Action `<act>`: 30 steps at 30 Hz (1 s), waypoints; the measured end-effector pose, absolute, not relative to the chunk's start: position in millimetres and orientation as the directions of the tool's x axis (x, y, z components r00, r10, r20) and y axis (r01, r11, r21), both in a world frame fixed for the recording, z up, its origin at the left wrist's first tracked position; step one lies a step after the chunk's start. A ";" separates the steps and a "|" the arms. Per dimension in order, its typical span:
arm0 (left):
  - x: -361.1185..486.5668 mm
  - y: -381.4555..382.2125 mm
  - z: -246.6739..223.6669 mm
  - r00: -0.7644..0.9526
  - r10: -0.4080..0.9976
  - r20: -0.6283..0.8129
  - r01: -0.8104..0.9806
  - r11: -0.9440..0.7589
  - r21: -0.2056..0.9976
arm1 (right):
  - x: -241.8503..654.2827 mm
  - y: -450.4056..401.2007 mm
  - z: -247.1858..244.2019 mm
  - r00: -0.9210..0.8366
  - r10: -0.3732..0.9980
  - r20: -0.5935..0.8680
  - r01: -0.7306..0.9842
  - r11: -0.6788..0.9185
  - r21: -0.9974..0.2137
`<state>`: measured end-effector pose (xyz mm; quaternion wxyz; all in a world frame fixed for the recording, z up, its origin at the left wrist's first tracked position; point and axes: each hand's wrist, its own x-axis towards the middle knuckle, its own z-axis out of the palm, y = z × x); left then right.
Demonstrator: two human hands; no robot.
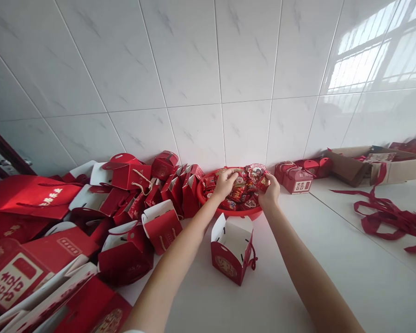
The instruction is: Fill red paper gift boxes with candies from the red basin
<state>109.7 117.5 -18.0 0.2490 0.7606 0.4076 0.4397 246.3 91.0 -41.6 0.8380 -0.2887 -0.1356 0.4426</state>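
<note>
My right hand (269,190) grips a shiny red wrapped candy packet (257,174) with printed figures, above the right side of a red plastic basin (243,213). Inside the basin lie several candies in red and gold wrappers (240,190). Over the basin's left side is my left hand (225,183), its fingers bent together; whatever they hold is hidden. Just in front of the basin, between my forearms, stands an open red gift box (229,261) with a white inside and a dark red cord handle. No candy shows in the visible part of this box.
Several red boxes and bags (126,254) crowd the left side. Closed red boxes (297,179) stand right of the basin, by the tiled wall (194,134). Farther right are a cardboard box (398,172) and tangled dark red ribbon (384,226) on the white tabletop (333,259).
</note>
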 end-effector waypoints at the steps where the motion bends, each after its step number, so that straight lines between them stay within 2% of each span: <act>1: 104.3 112.7 -18.3 0.223 0.868 0.443 0.296 -0.493 0.818 | 245.6 89.1 -40.1 0.548 0.836 -0.024 -0.673 0.424 -0.606; 4: 87.5 93.5 -18.4 0.132 0.949 0.288 0.056 -0.297 0.953 | 243.0 82.1 -35.0 0.416 0.908 0.042 -0.688 0.345 -0.638; 7: 73.1 71.7 -18.4 0.102 0.972 0.210 -0.061 -0.205 0.977 | 239.7 73.3 -30.3 0.254 0.960 0.121 -0.673 0.266 -0.690; 10: 61.8 54.2 -19.1 0.111 0.975 0.194 -0.166 -0.175 0.970 | 235.4 62.0 -27.7 0.180 0.975 0.129 -0.659 0.217 -0.720; 14: 48.8 39.2 -19.5 0.155 0.973 0.168 -0.112 -0.152 0.982 | 228.3 38.9 -29.6 0.101 0.988 0.116 -0.612 0.153 -0.776; 18: 40.7 27.4 -19.0 0.173 0.967 0.187 -0.015 -0.188 0.982 | 222.6 11.7 -32.8 0.053 0.986 0.161 -0.579 0.161 -0.800; 23: 39.9 18.6 -18.1 0.181 0.939 0.293 0.015 -0.300 0.954 | 220.5 -5.8 -36.0 0.093 0.982 0.165 -0.559 0.189 -0.807; 30: 29.4 17.3 -12.0 0.277 0.911 0.307 -0.006 -0.318 0.948 | 224.4 -4.3 -32.3 0.091 0.974 0.210 -0.463 0.228 -0.856</act>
